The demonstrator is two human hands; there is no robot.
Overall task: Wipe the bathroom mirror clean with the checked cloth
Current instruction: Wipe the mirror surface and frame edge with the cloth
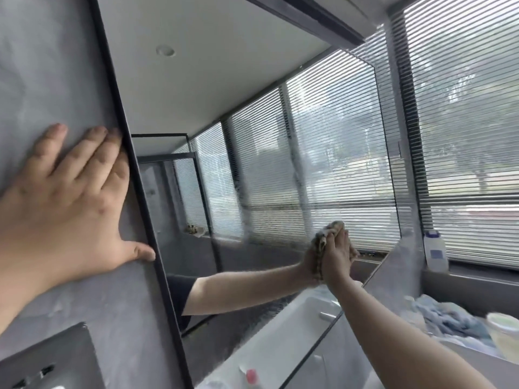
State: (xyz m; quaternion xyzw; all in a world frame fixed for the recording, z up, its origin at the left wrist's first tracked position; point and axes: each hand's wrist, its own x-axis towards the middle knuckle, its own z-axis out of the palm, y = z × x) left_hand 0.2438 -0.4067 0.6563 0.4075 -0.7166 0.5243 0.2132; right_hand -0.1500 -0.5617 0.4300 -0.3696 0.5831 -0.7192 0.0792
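Observation:
The black-framed mirror [252, 113] fills the middle of the view and reflects the ceiling and window blinds; streaks and haze show on its lower right part. My right hand [338, 255] presses the bunched checked cloth [330, 230] against the glass low on the mirror's right side, fingers pointing up. The hand's reflection meets it there. My left hand [70, 203] lies flat with spread fingers on the grey wall just left of the mirror frame, fingertips and thumb touching the frame's edge.
A white bottle [435, 252] stands on the ledge by the window blinds [463, 108] at right. Blue cloths [449, 318] and a pale container [505, 338] lie on the counter. A socket plate [50, 360] sits low on the wall at left.

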